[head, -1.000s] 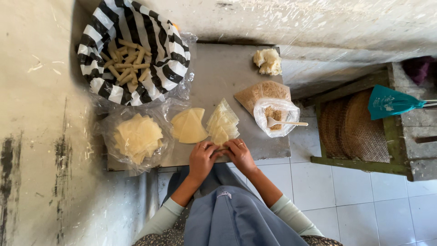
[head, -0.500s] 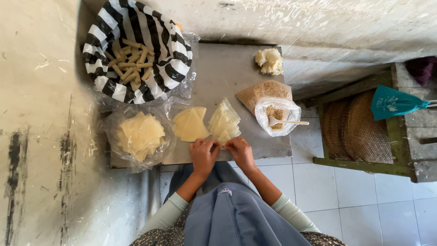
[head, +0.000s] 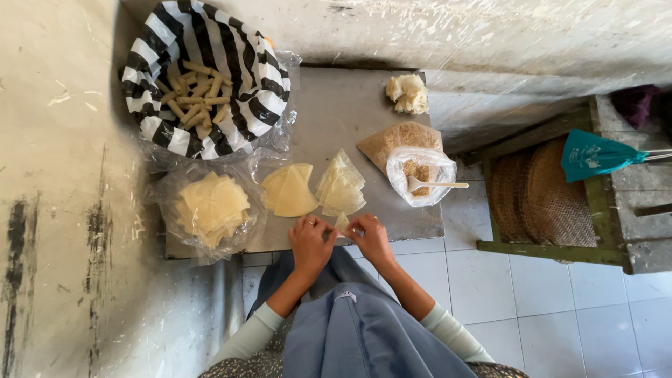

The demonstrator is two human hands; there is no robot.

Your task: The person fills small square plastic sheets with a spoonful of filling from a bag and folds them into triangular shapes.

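Fingers of the left hand [head: 310, 241] and right hand [head: 369, 236] pinch a small pastry wrapper [head: 341, 222] at the near edge of the grey board [head: 336, 112]; thin, limp and likely tearable, it seems best held by its edges.

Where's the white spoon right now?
In the head view, the white spoon sits in the clear filling bag right of the wrapper stack, beyond the right hand.

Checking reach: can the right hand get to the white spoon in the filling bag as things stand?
Probably yes. The white spoon handle sticks out of the open filling bag, up and right of the right hand, nothing between; but both hands pinch a small wrapper.
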